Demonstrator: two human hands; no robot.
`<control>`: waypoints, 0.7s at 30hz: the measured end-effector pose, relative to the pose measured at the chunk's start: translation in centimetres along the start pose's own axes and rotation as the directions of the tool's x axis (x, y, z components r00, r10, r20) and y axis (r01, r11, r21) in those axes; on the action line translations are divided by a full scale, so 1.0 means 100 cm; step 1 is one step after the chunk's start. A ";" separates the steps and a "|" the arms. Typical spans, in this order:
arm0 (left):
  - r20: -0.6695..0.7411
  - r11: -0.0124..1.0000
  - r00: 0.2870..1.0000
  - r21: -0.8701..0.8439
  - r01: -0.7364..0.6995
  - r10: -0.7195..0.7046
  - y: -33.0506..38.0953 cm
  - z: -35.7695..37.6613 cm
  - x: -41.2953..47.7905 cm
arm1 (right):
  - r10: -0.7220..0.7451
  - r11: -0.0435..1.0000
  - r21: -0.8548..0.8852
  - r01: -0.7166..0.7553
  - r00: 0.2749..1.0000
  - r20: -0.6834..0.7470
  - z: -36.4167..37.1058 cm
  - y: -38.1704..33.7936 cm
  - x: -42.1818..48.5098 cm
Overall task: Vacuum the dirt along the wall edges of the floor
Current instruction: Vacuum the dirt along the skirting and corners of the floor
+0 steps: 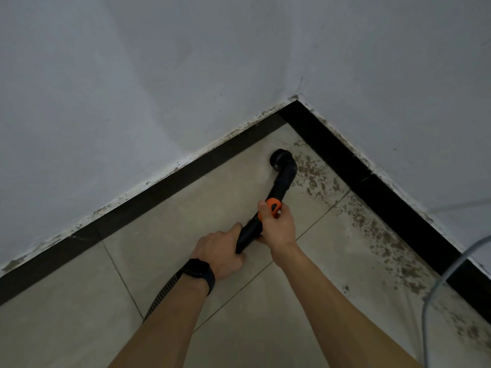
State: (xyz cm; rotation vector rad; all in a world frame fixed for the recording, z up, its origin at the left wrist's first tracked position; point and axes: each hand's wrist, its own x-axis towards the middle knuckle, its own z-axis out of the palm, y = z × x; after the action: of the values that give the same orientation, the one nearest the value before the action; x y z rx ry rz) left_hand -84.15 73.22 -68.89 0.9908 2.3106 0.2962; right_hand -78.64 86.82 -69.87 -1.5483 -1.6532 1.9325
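A black vacuum wand [281,181] with an orange collar [273,204] points into the room corner. Its round brush head [279,159] sits on the beige tile floor [186,208], a short way from the black skirting [332,147]. My right hand [277,227] grips the wand at the orange collar. My left hand [223,252] grips the wand lower down, with a dark watch on its wrist. Brown dirt [310,171] speckles the floor just right of the brush head and runs along the right wall edge [393,251].
Two pale grey walls [159,88] meet at the corner [296,98]. The ribbed vacuum hose [162,296] trails back under my left forearm. A thin grey cable [435,285] loops over the floor at the right.
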 end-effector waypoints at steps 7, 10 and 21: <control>-0.010 0.998 0.999 0.049 -0.036 0.037 0.016 -0.002 0.021 | 0.009 0.999 0.035 -0.008 1.000 -0.016 -0.017 -0.009 0.015; -0.024 0.997 0.998 0.059 -0.049 0.051 0.019 -0.002 0.028 | 0.012 0.999 0.041 -0.011 1.000 -0.021 -0.020 -0.014 0.020; -0.021 0.998 1.000 -0.066 -0.021 0.019 0.019 -0.005 0.034 | -0.015 1.000 -0.003 0.015 1.000 -0.026 -0.018 -0.025 0.027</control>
State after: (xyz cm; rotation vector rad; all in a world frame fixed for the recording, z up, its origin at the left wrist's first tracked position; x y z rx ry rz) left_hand -85.16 76.93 -69.23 0.9830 2.2949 0.3900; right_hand -79.65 90.70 -69.18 -1.5509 -1.6533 1.8946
